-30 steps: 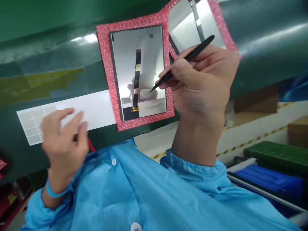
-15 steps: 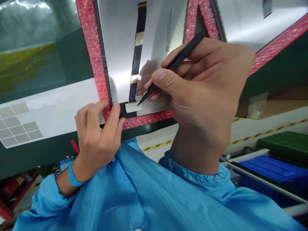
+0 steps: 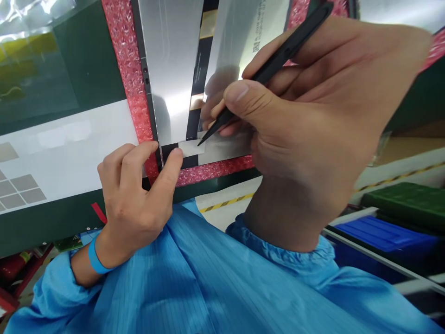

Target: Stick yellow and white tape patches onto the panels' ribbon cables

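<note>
My right hand [image 3: 306,97] is closed round black pointed tweezers [image 3: 283,55], whose tip rests on a small white sticker [image 3: 190,147]. The sticker lies across the lower end of a dark flex cable [image 3: 199,74] on the silver back of a display panel [image 3: 170,51]. My left hand [image 3: 137,199] has its thumb on the left end of the sticker. Its forefinger touches the panel's dark left edge, with thumb and fingers apart. Pink bubble wrap [image 3: 219,171] shows beneath the panel.
On the green work surface [image 3: 93,60] lie a white sheet with grey squares [image 3: 79,148] and clear plastic with yellow patches [image 3: 31,69]. Another silver panel [image 3: 392,11] is at the upper right. Blue bins [image 3: 385,234] stand below on the right.
My left thumb has moved from the panel's corner onto the sticker. The sticker now lies flatter and slightly higher across the cable end. The view has come closer.
</note>
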A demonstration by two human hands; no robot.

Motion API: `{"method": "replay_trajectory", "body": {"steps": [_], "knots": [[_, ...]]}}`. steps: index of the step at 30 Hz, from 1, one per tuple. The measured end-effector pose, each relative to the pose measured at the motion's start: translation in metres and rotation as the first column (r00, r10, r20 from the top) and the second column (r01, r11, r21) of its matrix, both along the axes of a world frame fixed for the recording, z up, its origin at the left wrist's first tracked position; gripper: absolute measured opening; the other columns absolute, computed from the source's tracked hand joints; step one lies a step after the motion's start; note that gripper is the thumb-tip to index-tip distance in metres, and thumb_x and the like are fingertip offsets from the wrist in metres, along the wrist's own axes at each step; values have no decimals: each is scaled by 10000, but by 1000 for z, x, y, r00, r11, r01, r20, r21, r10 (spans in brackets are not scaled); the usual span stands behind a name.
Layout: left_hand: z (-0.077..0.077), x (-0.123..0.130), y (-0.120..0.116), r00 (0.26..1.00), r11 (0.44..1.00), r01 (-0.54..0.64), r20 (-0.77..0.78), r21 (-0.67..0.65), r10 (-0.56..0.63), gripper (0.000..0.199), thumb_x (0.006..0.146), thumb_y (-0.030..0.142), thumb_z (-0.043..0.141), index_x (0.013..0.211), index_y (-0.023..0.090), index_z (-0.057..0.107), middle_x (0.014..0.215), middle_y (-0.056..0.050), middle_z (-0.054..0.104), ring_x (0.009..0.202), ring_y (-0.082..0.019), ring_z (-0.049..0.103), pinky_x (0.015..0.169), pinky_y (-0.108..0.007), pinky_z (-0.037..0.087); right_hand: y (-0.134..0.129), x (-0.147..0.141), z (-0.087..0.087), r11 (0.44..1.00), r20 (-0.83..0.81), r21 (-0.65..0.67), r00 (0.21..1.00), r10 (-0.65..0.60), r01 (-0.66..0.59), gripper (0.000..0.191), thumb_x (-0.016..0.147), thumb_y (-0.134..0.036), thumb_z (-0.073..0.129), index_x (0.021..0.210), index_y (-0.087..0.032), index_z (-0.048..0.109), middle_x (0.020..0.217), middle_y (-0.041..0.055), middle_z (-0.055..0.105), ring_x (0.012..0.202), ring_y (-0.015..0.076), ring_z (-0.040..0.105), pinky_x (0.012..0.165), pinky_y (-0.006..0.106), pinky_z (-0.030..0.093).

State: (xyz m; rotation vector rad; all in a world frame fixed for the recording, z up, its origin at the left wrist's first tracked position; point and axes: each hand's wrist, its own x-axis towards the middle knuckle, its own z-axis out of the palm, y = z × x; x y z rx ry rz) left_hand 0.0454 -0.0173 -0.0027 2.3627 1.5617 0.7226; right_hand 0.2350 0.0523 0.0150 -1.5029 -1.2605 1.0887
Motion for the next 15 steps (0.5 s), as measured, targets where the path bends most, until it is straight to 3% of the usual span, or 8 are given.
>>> {"method": "replay_trajectory", "body": {"steps": [3, 8, 15], "knots": [[1, -1, -1, 1000, 998, 0, -3, -64, -1, 316, 1042, 270, 604, 1318, 375, 717, 1335, -121, 691, 1244, -356, 628, 939, -633, 583, 0, 1, 1, 1000, 18, -9, 1000, 10, -10, 181, 930, -192, 786, 847, -344, 734, 901, 44, 767, 762, 322, 736, 539, 496, 610], [2, 0, -1, 1000, 988, -24, 7, -152, 26, 296, 1060, 307, 587, 1304, 394, 733, 1362, -95, 695, 1275, -357, 623, 996, -652, 562, -1, 0, 1, 1000, 56, -4, 998, 13, -12, 171, 946, -197, 775, 857, -334, 726, 945, 37, 773, 748, 298, 730, 543, 471, 620], [5, 2, 0, 1000, 994, -13, -19, -112, 11, 270, 1051, 294, 614, 1271, 371, 749, 1341, -107, 704, 1258, -356, 632, 969, -638, 583, -2, 1, 0, 1000, 54, 8, 999, 10, -11, 169, 935, -322, 826, 832, -346, 695, 828, 25, 708, 790, 301, 744, 573, 444, 652]]}}
